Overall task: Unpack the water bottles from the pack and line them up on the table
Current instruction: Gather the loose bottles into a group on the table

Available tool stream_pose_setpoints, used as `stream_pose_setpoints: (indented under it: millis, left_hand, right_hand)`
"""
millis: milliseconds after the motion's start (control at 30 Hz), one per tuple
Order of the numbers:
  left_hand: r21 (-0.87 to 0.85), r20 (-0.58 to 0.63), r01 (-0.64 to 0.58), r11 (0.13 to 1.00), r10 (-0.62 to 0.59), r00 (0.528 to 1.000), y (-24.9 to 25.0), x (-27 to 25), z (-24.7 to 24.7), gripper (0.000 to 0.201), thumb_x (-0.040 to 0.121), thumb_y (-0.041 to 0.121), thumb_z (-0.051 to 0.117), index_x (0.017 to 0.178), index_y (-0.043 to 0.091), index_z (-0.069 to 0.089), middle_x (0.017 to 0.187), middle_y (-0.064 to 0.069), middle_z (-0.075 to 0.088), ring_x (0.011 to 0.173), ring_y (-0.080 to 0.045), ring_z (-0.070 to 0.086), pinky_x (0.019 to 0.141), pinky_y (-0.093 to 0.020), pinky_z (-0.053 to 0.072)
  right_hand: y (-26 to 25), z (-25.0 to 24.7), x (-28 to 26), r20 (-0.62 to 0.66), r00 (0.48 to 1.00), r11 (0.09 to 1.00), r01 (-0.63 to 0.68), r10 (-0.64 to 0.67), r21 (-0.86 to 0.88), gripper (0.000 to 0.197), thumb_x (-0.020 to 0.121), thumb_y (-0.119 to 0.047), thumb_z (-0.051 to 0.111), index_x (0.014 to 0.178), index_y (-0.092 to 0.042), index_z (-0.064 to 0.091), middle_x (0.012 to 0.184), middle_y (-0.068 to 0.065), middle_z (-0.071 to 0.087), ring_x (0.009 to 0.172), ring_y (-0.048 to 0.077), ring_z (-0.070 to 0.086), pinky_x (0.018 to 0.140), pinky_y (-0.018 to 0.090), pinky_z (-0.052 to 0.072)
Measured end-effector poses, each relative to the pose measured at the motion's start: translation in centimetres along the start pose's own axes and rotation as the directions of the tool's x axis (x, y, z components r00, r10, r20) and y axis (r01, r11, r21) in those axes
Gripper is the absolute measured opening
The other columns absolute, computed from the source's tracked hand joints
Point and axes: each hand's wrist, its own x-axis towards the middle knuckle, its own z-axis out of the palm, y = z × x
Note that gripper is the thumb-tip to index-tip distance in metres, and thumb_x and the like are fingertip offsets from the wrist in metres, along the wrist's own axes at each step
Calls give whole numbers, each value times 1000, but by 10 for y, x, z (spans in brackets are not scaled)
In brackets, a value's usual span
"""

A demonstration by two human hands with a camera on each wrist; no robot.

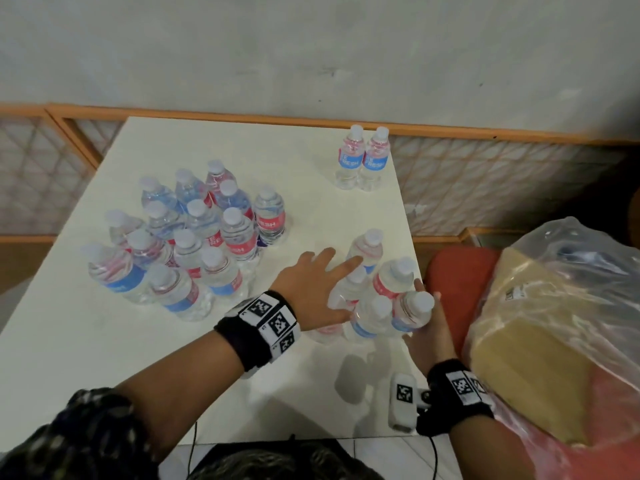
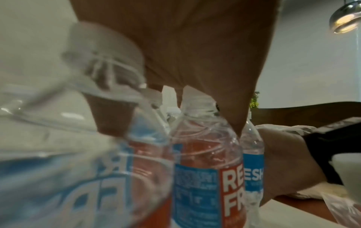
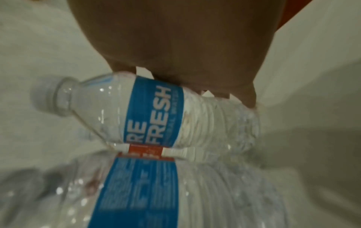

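Several small water bottles with blue and red labels stand packed together near the right edge of the white table. My left hand presses against their left side with straight, spread fingers. My right hand lies flat against their right side, touching a tilted bottle. In the left wrist view a red-and-blue labelled bottle stands under my palm. The right wrist view shows a blue-labelled bottle across my fingers. A larger group of bottles stands mid-left. Two bottles stand side by side at the far right.
A clear plastic bag holding a yellowish box sits on a red seat just off the table's right edge. A wall with an orange rail runs behind the table. Bare tabletop lies in front of me.
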Motion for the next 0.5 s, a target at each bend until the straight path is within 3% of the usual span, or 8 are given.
stream_pose_setpoints:
  millis: [33, 100, 133, 200, 267, 367, 433, 500]
  left_hand:
    - [9, 16, -14, 1000, 13, 1000, -3, -2, -2, 92, 76, 72, 50, 145, 47, -6, 153, 0, 12, 134, -31, 26, 96, -46, 44]
    - [18, 26, -38, 999, 38, 999, -10, -6, -5, 95, 75, 73, 51, 144, 48, -9, 153, 0, 11, 134, -31, 26, 95, -47, 45]
    - [10, 28, -51, 999, 51, 998, -14, -8, -4, 96, 74, 74, 51, 143, 49, -10, 153, 1, 10, 135, -30, 25, 94, -47, 46]
    - [-24, 39, -75, 997, 76, 996, -21, -13, -3, 98, 73, 75, 52, 143, 50, -12, 154, 5, 4, 138, -29, 18, 96, -47, 45]
    - [-74, 50, -82, 994, 86, 995, -26, -18, -2, 100, 71, 75, 54, 142, 52, -12, 155, 10, -2, 141, -27, 12, 100, -49, 43]
    - [-114, 49, -79, 990, 85, 995, -34, -22, -3, 103, 70, 74, 56, 143, 51, -12, 155, 15, -9, 143, -26, 8, 99, -51, 43]
    - [-118, 46, -85, 989, 91, 995, -39, -24, -3, 104, 70, 73, 57, 144, 50, -12, 155, 15, -10, 143, -25, 7, 100, -51, 43]
    - [-122, 40, -100, 987, 105, 994, -45, -28, -5, 103, 71, 70, 59, 144, 49, -12, 155, 15, -11, 144, -24, 6, 101, -50, 41]
  right_hand:
    - [2, 8, 7, -2, 1000, 1000, -7, 7, -21, 97, 50, -70, 76, 131, -24, 50, 123, 2, 63, 112, 12, 61, 97, 33, 47]
    - [8, 21, 21, -45, 999, 997, 18, -21, -75, 43, 76, -54, 66, 107, -26, 57, 98, -1, 66, 81, 4, 67, 73, 22, 53]
    - [10, 30, 25, -53, 997, 992, 48, -55, -113, 25, 85, -49, 58, 102, -30, 57, 95, -4, 64, 80, 4, 65, 74, 22, 52]
    - [17, 44, 30, -74, 995, 988, 60, -71, -146, 48, 78, -68, 54, 104, -28, 60, 102, -2, 65, 92, 11, 63, 88, 30, 48]
    - [22, 59, 28, -79, 994, 989, 58, -70, -138, 64, 79, -72, 49, 115, -20, 56, 110, 0, 60, 95, 13, 60, 87, 31, 49]
    - [29, 78, 27, -62, 998, 998, -22, 19, -60, 110, 52, -86, 60, 133, -13, 46, 122, 3, 58, 104, 18, 59, 92, 37, 49]
    - [26, 97, 19, -21, 999, 997, -31, 32, 69, 72, 80, -74, 44, 114, -14, 65, 106, 4, 70, 93, 15, 68, 82, 34, 53]
    - [29, 110, 19, 54, 997, 981, -68, 59, 183, 61, 96, -59, 24, 93, -20, 72, 88, 4, 75, 77, 14, 73, 71, 32, 55]
